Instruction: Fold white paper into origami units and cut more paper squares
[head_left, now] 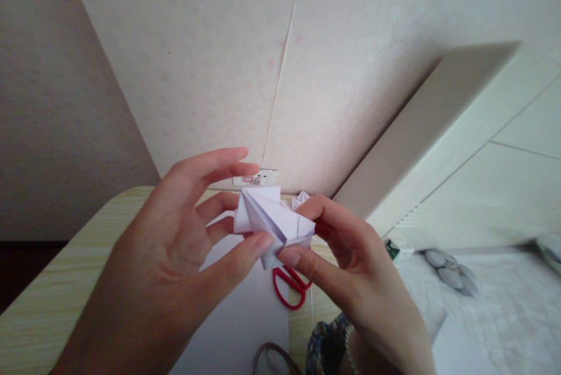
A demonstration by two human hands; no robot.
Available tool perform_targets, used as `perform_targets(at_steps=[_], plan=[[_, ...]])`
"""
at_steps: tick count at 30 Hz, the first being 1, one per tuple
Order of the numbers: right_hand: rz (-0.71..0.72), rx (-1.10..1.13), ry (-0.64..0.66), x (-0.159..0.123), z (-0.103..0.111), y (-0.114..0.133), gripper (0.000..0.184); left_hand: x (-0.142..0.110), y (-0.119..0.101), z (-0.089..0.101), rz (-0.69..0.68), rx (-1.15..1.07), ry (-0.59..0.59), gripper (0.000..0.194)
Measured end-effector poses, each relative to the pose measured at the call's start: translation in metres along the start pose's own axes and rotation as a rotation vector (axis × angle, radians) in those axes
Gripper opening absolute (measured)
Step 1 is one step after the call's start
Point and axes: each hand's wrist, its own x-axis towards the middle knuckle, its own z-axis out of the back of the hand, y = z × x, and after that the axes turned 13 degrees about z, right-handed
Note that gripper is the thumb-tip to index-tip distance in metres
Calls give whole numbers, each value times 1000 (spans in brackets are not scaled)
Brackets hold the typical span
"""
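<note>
A piece of folded white paper [274,217] with sharp creases and angled flaps is held up in front of me by both hands. My left hand [184,246] grips its left side with the thumb in front and the lower fingers behind; the upper two fingers stretch out above it. On the right, my right hand [350,270] pinches the lower right corner between thumb and bent fingers. Behind the paper, part of another folded white paper piece [300,198] shows. Red-handled scissors [291,293] lie below, their blades hidden.
A pale wood-grain table [87,258] carries a flat white sheet [236,316]. A wall socket [268,177] sits at the table's back edge. To the right are a white panel [438,129] and a pale patterned cloth surface [504,293]. Dark patterned fabric [324,346] lies at the bottom.
</note>
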Motion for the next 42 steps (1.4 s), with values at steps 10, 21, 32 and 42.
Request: perform_targets(at_steps=[10,21,32,42], plan=[[-6,238,-84,0,-5,3,16,6,3,3,39,99,149,15],[82,25,-113,0,-2,6,12,-4,-5,0,31,255,-47,8],[220,-155,-116,-6,0,8,19,-1,-4,1,-37,298,38,9],[241,-222,-6,-9,3,7,17,-2,-4,-1,6,335,35,4]])
